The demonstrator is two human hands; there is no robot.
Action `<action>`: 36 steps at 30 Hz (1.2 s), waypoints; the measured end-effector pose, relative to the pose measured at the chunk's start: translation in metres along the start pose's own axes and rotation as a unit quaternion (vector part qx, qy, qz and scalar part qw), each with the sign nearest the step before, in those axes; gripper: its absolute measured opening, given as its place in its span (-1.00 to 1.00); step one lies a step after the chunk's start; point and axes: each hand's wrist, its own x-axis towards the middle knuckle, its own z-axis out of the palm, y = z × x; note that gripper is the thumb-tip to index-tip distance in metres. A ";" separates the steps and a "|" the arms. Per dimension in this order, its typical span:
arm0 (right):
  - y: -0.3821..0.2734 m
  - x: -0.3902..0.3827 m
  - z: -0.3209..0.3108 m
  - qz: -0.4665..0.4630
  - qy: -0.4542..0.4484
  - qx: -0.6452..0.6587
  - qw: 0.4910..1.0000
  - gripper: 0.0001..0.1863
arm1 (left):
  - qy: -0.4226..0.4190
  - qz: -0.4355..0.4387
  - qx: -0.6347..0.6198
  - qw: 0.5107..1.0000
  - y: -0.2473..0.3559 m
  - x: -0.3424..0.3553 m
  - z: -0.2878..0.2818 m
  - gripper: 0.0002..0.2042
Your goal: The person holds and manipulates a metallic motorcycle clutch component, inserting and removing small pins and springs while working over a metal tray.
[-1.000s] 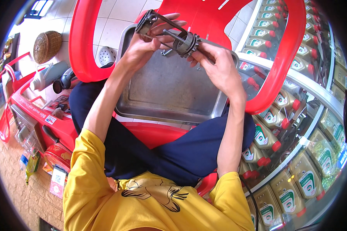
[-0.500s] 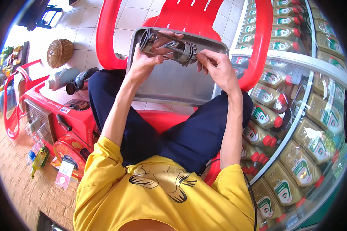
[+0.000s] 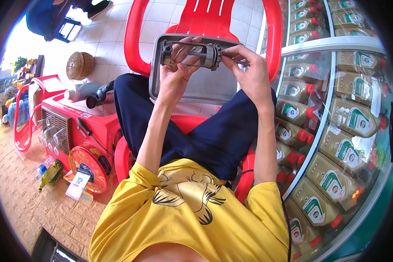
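Observation:
My left hand (image 3: 175, 72) is closed around a dark metal frame (image 3: 166, 52) with long side bars and a toothed wheel (image 3: 214, 57) at its right end. The frame lies level above the grey metal tray (image 3: 214, 89). The fingers of that hand pass behind and between the bars. At the toothed end, my right hand (image 3: 245, 65) pinches a thin metal rod (image 3: 243, 63), whose tip sticks out between the fingers. The rod's other end is hidden by the fingertips. Whether it touches the wheel I cannot tell.
A red plastic chair (image 3: 274, 35) holds the tray before my knees. To the left are a red table (image 3: 85, 114) with a screwdriver (image 3: 84, 126) and a round red tin (image 3: 88, 168). A wicker basket (image 3: 80, 65) stands farther off. Glass shelves with several bottles (image 3: 292, 109) line the right.
The metal frame has turned from slanting to nearly level. My right hand now shows a rod between its fingers. The view has shifted, and a person's foot has come in at the top left.

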 end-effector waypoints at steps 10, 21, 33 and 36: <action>-0.019 0.006 -0.012 0.004 -0.034 -0.056 0.998 -0.84 | -0.001 0.015 -0.031 0.999 0.012 0.006 0.020 -0.32; -0.015 0.003 -0.018 -0.021 -0.059 -0.023 0.998 -0.84 | -0.026 0.032 0.068 0.997 0.021 0.007 0.028 -0.30; -0.007 0.002 0.020 0.072 -0.082 0.116 0.987 -0.71 | 0.147 -0.016 -0.118 0.982 0.016 0.027 0.023 -0.25; 0.000 0.002 0.037 0.041 -0.024 0.105 0.993 -0.80 | 0.095 -0.007 -0.170 0.981 0.015 0.025 0.009 -0.21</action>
